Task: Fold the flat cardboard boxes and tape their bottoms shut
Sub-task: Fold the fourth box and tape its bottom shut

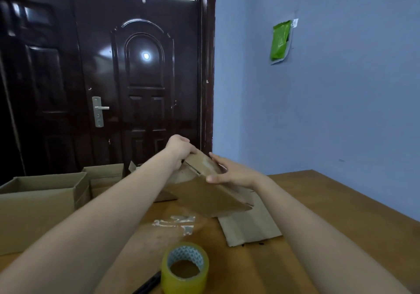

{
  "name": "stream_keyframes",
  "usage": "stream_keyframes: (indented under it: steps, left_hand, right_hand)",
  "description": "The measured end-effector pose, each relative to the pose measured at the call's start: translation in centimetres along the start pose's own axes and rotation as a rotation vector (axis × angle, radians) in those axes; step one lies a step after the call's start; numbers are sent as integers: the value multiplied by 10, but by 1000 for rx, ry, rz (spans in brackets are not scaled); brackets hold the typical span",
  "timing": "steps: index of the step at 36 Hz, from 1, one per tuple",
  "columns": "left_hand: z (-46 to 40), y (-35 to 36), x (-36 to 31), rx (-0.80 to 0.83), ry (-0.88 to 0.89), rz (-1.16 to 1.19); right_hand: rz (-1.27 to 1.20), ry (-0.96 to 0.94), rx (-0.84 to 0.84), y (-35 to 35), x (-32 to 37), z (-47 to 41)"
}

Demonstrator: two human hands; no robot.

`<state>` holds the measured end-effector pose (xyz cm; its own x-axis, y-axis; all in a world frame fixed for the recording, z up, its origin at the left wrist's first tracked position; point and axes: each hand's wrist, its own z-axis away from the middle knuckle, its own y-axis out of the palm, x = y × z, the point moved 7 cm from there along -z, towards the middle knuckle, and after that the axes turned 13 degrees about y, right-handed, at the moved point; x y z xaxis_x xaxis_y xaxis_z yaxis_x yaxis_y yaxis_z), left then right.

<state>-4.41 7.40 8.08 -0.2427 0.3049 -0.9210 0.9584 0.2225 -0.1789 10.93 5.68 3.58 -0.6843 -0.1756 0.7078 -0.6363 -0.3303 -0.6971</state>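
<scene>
Tape roll: one round roll of clear yellowish tape (185,268) is being seen nearest the camera, standing on its flat side on the desk (318,203), its patterned cardboard core showing inside.
Pen: one dark, slim pen (148,284) is being seen lying just left of the roll, partly cut off by the frame edge.
Tape scraps: a few crumpled clear strips (176,223) are being seen stuck flat on the wood, between the roll and the held box.
Held box: one brown corrugated cardboard box (209,191) is being held tilted above the middle of the desk, bottom flaps facing up, a seam showing between them.
Left hand: the left hand (179,148) is being kept at the far upper corner of the box, its fingers (191,149) curled over the edge and gripping it.
Right hand: the right hand (231,173) is being laid on the near flap, fingers (216,158) clasping the top and the thumb pressed against the side.
Flat cardboard: one flat, unfolded piece (250,228) is being seen lying beneath and right of the held box.
Folded boxes: at least two open-topped boxes (43,203) are being seen standing at the left; whether anything is inside cannot be told.
Desk: smooth brown wood.
Door: one dark glossy panelled door (141,78) is being seen behind.
Wall: a green packet (280,40) is being seen stuck on blue paint.
</scene>
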Motion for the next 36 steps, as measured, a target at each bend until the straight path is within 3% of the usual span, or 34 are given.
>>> stream_keyframes:
  steps: [5,8,12,14,18,22,25,32,36]
  left_hand:
    - [5,-27,-19,30,21,-65]
    - [7,-44,-27,39,58,-83]
    - [6,-69,-38,23,249,-63]
    - [5,-92,-36,-39,298,-3]
    - [14,-157,-17,-344,409,-88]
    - [28,-200,28,-552,363,-76]
    - [34,-205,58,-511,304,-18]
    - [48,-165,97,-207,262,244]
    - [57,-158,114,-240,263,337]
  right_hand:
    - [86,-13,114,21,29,-10]
    - [106,-50,82,30,44,-18]
    - [-20,-152,-1,27,61,-23]
    - [-108,-186,-9,27,65,-26]
    - [-252,-214,9,31,63,-36]
    - [-394,-237,67,33,56,-45]
    - [-490,-235,119,38,49,-55]
    - [-714,-207,157,67,39,-68]
    - [-765,-191,160,91,25,-77]
